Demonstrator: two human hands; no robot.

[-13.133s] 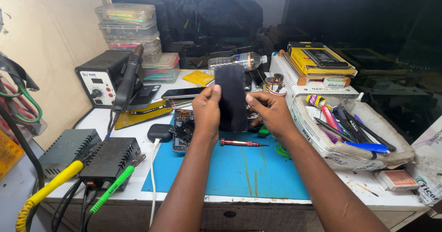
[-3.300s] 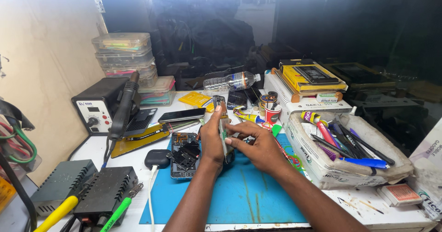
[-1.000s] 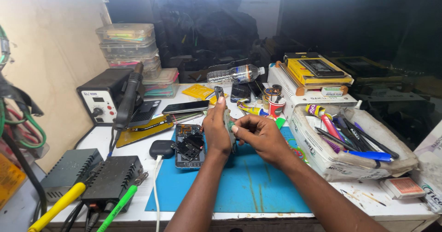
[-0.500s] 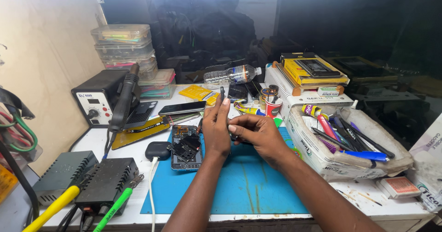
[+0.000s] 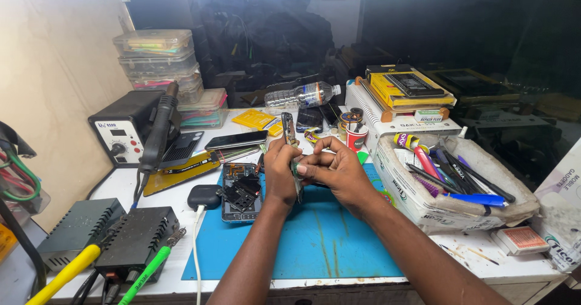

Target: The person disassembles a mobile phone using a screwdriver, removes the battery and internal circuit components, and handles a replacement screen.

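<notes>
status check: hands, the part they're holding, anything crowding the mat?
Left hand and right hand both grip a thin phone part, held on edge above the blue mat. Opened phone lies beside the left hand. Mat under the hands is bare.

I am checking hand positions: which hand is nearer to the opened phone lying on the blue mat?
Left. The left hand is just beside the opened phone; the right hand is farther, beyond the left hand.

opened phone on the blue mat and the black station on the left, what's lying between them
In the head view, a small black earbud case with a white cable, and a yellow card under the hot-air wand, lie between the opened phone and the station.
</notes>
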